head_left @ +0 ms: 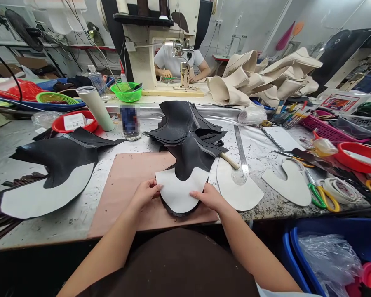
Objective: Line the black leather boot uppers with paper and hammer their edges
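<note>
A white U-shaped lining piece (181,192) lies over the rounded end of a black leather shoe upper (191,154) in front of me. My left hand (146,193) pinches the white piece at its left edge. On the opposite edge, my right hand (210,196) grips it with the thumb on top; the fingers underneath are hidden. A dark rim of the upper shows below the white piece. Behind it sits a stack of black uppers (179,119). Loose white U-shaped pieces (239,192) lie to the right.
A pink board (120,194) lies beneath my hands. On the left rests another black upper (71,152) with a white piece on it. Scissors (324,198), a steel ruler (241,150) and a red tray (358,156) are on the right. A person (179,62) sits behind the sewing machine (142,53).
</note>
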### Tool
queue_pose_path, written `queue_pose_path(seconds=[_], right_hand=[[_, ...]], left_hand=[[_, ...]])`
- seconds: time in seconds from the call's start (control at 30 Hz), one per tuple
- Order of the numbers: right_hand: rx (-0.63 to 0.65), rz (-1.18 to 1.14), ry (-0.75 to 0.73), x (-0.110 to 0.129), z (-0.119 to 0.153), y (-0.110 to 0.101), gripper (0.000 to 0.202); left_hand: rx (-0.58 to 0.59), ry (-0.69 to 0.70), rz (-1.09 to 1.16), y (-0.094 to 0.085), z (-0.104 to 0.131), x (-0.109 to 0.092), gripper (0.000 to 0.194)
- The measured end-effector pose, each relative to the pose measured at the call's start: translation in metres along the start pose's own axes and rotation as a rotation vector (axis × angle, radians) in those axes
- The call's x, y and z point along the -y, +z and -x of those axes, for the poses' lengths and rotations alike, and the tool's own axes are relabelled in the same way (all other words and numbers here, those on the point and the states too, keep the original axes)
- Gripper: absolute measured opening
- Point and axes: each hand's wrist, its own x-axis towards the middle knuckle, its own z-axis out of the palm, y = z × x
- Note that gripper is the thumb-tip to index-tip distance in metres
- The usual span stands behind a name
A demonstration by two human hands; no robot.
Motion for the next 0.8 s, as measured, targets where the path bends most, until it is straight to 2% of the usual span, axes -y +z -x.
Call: queue_pose_path(seconds=[0.17,0.3,0.4,0.5,0.63,0.8], right_hand=[[0.003,0.03,-0.016,0.002,0.001,0.0,0.048],[-0.022,0.102,-0.023,0.004,0.004,0.001,0.049],[-0.009,0.105,-0.022,0.005,0.005,0.0,0.051],[-0.018,0.134,-0.026,0.006,0.006,0.002,0.05],[-0.068,0.257,-0.012,0.008,0.006,0.007,0.046],[-0.073,0.404,-0.04,0.012,0.006,0.01,0.043]], left_hand=[[0.012,-0.032,0.018,-0.002,0.001,-0.006,0.044],[0.026,0.004,-0.031,-0.003,0.0,-0.004,0.041],[0.018,0.086,-0.128,-0.003,-0.002,0.001,0.039],[-0.053,0.187,-0.272,-0.003,-0.003,0.006,0.033],[-0.154,0.285,-0.448,-0.001,-0.001,0.009,0.025],[-0.207,0.393,-0.591,0.005,0.003,0.011,0.02]])
